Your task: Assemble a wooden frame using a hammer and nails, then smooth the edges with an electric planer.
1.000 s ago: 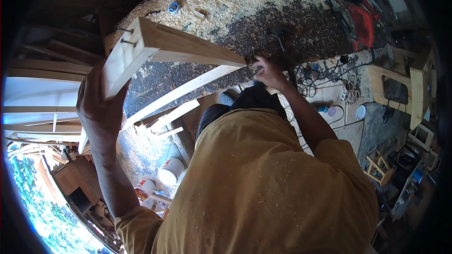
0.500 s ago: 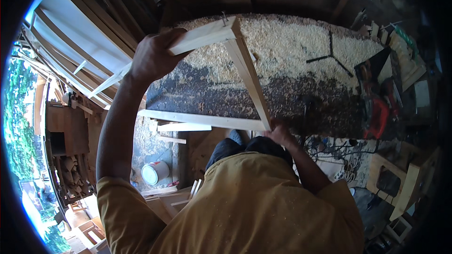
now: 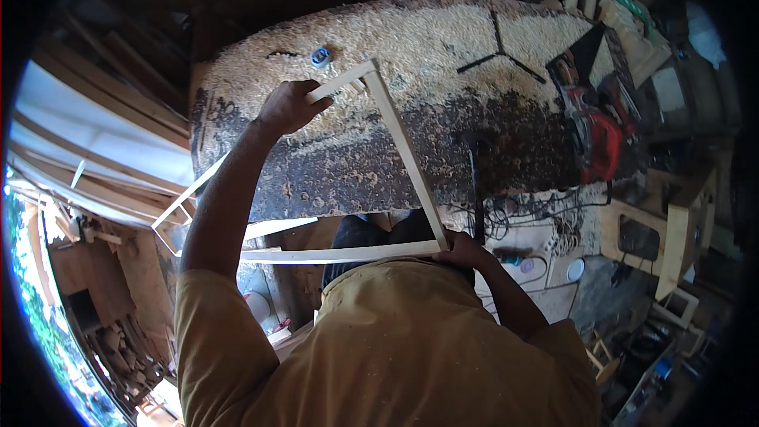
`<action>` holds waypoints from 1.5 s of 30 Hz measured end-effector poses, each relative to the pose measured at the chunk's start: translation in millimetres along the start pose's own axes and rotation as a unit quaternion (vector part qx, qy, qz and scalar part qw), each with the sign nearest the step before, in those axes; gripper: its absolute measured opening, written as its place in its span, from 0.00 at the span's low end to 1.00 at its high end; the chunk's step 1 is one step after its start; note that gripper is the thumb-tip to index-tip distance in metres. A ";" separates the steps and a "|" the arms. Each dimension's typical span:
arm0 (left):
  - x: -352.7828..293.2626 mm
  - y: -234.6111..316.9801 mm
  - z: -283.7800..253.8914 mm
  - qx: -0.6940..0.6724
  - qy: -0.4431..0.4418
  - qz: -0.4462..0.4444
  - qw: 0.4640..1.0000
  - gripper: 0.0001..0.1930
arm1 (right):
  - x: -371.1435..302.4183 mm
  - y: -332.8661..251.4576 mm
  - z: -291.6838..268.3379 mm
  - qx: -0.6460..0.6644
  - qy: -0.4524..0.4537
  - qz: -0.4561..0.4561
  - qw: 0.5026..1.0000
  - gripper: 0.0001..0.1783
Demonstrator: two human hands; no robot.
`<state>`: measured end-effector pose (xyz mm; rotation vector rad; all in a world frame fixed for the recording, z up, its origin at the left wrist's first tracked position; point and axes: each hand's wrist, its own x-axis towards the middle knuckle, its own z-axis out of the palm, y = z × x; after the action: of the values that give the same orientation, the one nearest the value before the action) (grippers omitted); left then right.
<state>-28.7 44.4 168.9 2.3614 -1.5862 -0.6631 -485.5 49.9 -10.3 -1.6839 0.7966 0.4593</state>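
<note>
Both my hands hold a long, pale wooden frame [image 3: 407, 150] made of narrow battens, its left end reaching beyond my left forearm. My left hand [image 3: 291, 107] wraps around the far batten, a little left of the far right corner. At the near right corner, my right hand [image 3: 462, 251] grips the wood, its fingers partly hidden. The frame's far side lies over a dark workbench [image 3: 340, 182] strewn with wood shavings. Its near batten crosses in front of my body. Whether the frame touches the bench I cannot tell.
A blue roll-like object [image 3: 320, 56] lies among the shavings behind my left hand. On the bench's right are a dark hammer-like tool [image 3: 474, 162], a three-armed dark piece [image 3: 500, 51] and a red power tool [image 3: 602, 146]. Cables [image 3: 506, 221] hang by the near edge.
The frame has come down and toward me at its far side, with both hands still gripping it. The blue roll-like object is now visible. My view has shifted to the right.
</note>
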 end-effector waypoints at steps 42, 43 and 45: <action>15.8 6.2 176.3 -0.050 0.157 -0.076 0.983 0.15 | 34.2 -36.8 -168.5 0.126 0.145 0.132 0.973 0.16; 12.9 18.5 170.6 -0.025 0.144 -0.103 0.984 0.23 | 31.4 -44.9 -178.8 0.148 0.115 0.115 0.976 0.15; 14.0 36.7 162.9 0.005 0.113 -0.128 0.985 0.31 | 28.8 -63.0 -200.0 0.136 0.136 0.059 0.980 0.15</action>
<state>-132.7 28.0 38.5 2.5676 -1.2083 -0.4149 -442.4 -142.4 66.8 -1.4655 1.1116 0.1904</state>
